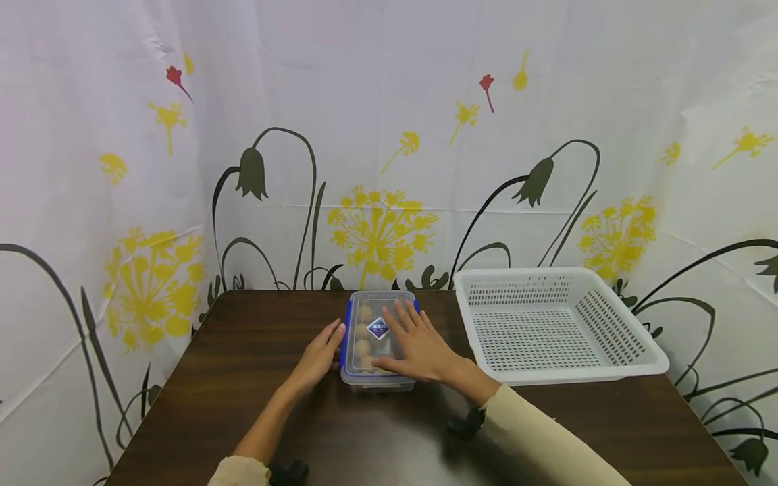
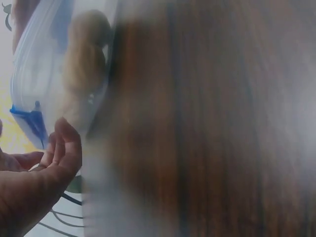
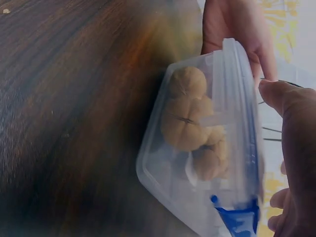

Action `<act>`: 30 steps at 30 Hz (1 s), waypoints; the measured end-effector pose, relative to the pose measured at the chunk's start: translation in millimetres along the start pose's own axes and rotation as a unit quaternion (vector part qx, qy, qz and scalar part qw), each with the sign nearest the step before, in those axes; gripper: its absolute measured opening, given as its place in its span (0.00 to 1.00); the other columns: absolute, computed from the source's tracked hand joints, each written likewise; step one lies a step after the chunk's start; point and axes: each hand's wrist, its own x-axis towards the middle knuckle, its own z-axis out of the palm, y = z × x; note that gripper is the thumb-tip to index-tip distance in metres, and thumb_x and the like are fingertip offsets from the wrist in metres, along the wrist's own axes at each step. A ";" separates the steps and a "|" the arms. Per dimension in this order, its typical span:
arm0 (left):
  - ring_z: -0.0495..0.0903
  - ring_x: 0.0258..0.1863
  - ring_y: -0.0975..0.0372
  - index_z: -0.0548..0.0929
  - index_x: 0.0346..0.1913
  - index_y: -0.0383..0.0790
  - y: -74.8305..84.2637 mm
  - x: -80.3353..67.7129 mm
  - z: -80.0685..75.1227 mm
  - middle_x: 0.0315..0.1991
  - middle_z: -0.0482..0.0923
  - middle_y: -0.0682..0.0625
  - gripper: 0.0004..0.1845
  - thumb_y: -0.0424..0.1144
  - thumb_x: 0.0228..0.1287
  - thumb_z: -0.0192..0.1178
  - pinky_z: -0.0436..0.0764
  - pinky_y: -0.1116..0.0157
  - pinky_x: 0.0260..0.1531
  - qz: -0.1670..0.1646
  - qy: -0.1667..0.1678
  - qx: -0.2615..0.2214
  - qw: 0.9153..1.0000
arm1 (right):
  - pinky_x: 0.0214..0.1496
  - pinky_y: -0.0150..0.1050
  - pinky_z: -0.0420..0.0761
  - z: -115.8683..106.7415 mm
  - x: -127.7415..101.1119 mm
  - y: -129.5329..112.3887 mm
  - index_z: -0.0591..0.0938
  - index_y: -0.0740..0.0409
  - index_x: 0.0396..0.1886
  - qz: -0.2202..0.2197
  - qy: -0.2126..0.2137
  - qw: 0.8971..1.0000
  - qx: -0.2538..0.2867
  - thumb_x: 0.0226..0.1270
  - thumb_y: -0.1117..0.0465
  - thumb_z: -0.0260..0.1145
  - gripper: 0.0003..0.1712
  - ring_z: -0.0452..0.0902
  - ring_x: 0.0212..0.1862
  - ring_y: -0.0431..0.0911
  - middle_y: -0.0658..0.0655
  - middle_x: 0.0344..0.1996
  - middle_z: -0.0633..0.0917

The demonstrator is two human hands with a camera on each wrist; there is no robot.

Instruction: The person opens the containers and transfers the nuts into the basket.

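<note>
Right hand [image 1: 419, 347] rests flat, fingers straight, on the lid of the clear container [image 1: 378, 341] at bench [image 1: 243, 378] centre. Left hand [image 1: 319, 358] touches its left side, fingers relaxed. White basket [image 1: 553, 324] stands right.

My head camera looks forward and down across the table [image 1: 231, 378] from some way back. My two wrist cameras sit low and very close, blurred, and all three views share the plastic box [image 1: 378, 341] [image 2: 44, 74] [image 3: 207, 148].
</note>
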 end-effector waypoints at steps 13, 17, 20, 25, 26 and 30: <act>0.75 0.69 0.37 0.59 0.82 0.31 3.4 -1.2 12.2 0.74 0.69 0.28 0.32 0.47 0.88 0.44 0.70 0.39 0.72 0.023 0.007 0.054 0.998 | 0.83 0.69 0.44 28.0 -0.1 -4.2 0.56 0.55 0.87 0.037 0.029 0.999 -0.003 0.73 0.25 0.54 0.56 0.40 0.85 0.65 0.68 0.85 0.51; 0.77 0.67 0.38 0.58 0.83 0.33 3.0 -0.3 14.7 0.71 0.73 0.28 0.31 0.46 0.89 0.42 0.71 0.38 0.71 0.032 0.007 0.054 0.998 | 0.84 0.68 0.41 29.6 1.6 -4.4 0.58 0.53 0.86 0.040 0.032 0.999 0.004 0.73 0.25 0.54 0.54 0.39 0.86 0.64 0.67 0.85 0.51; 0.77 0.66 0.38 0.58 0.83 0.33 2.8 0.3 16.6 0.69 0.74 0.27 0.29 0.44 0.89 0.40 0.71 0.37 0.70 0.047 0.013 0.049 0.998 | 0.83 0.69 0.42 29.7 3.4 -3.9 0.60 0.53 0.86 0.041 0.031 0.999 0.002 0.73 0.25 0.53 0.53 0.39 0.86 0.64 0.67 0.85 0.51; 0.75 0.68 0.37 0.59 0.82 0.33 0.2 2.2 18.5 0.69 0.73 0.27 0.28 0.41 0.89 0.38 0.69 0.36 0.71 0.066 0.022 0.051 0.996 | 0.83 0.70 0.44 29.1 4.7 -3.7 0.61 0.53 0.86 0.038 0.033 0.999 -0.002 0.73 0.26 0.54 0.53 0.39 0.86 0.64 0.67 0.85 0.51; 0.76 0.67 0.37 0.59 0.82 0.33 -0.2 2.5 18.8 0.69 0.74 0.27 0.27 0.41 0.89 0.38 0.69 0.37 0.71 0.068 0.025 0.054 0.996 | 0.83 0.70 0.44 29.0 4.7 -3.7 0.61 0.53 0.86 0.037 0.034 0.999 -0.001 0.73 0.26 0.54 0.52 0.39 0.86 0.64 0.67 0.85 0.51; 0.78 0.64 0.37 0.60 0.82 0.32 -0.6 3.2 20.0 0.66 0.76 0.27 0.27 0.39 0.89 0.37 0.72 0.37 0.69 0.077 0.035 0.068 0.994 | 0.83 0.70 0.42 29.7 4.7 -3.5 0.60 0.52 0.86 0.035 0.035 0.999 0.006 0.74 0.27 0.54 0.52 0.39 0.86 0.64 0.66 0.85 0.51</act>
